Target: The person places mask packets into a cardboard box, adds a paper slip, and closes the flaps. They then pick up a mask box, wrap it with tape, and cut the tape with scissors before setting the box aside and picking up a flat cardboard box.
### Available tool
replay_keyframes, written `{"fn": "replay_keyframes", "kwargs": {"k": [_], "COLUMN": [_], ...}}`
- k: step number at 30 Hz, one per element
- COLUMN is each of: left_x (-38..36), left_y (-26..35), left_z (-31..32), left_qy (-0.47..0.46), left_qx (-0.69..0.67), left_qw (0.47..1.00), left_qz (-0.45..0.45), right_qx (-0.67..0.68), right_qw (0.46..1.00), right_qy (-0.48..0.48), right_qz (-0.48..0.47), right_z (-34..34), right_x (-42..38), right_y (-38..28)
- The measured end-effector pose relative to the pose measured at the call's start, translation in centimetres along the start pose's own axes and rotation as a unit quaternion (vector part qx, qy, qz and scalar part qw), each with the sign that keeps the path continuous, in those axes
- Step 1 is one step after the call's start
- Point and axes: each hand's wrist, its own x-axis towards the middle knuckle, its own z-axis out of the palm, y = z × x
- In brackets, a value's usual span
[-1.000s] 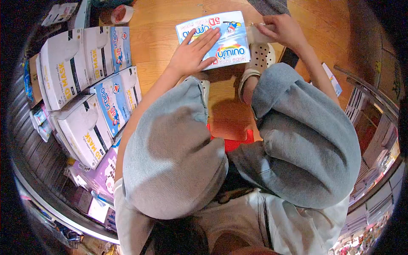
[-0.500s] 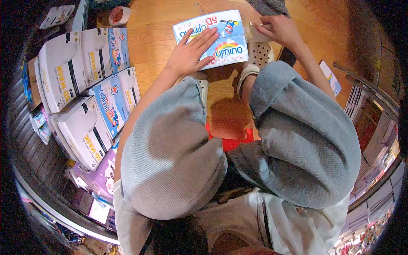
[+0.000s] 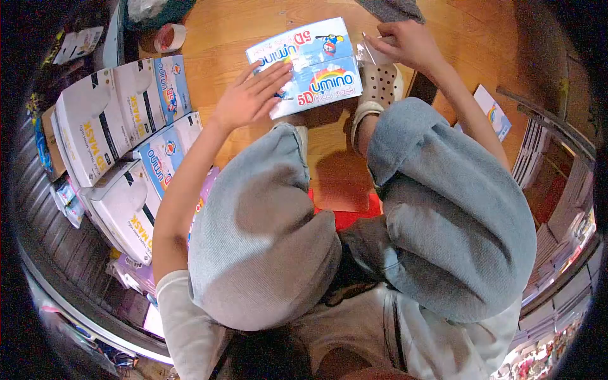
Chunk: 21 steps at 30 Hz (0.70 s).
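- Clear strip (image 3: pixel 368 53): glossy, ends hard to make out, pinched in right hand (image 3: pixel 405 45).
- Left hand (image 3: pixel 252 95): palm hidden, fingers slightly spread against box (image 3: pixel 320 66).
- Box: printed, oblong, over wooden floor (image 3: pixel 221 31), near holed shoe (image 3: pixel 382 85).
- Tape roll (image 3: pixel 170 38), mask boxes (image 3: pixel 95 126): leftward.

The wooden floor (image 3: pixel 218 38) is carrying 2 pale clogs (image 3: pixel 381 85). Near its far left edge, 1 tape roll (image 3: pixel 170 38) is lying; grey cloth (image 3: pixel 389 9) is lying at the far side, and 1 printed card (image 3: pixel 493 114) is resting rightward. The Umino box (image 3: pixel 326 66) is covering part, its contact hidden.
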Motion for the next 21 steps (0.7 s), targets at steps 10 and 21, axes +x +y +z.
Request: {"fn": "replay_keyframes", "kwargs": {"k": [10,21], "left_x": [9.3,-0.5], "left_y": [3.0,-0.5], "left_z": [2.2,0.1], "left_qy": [0.052,-0.018], "left_qx": [-0.012,-0.004], "left_qw": [0.997,1.000], "left_qz": [0.047,0.009], "right_qx": [0.034,0.031], "right_qw": [0.997,0.999], "right_qy": [0.066,0.013], "right_qz": [-0.032,0.004], "right_z": [1.6,0.7], "right_x": [0.1,0.1], "right_y": [0.9,0.3]}}
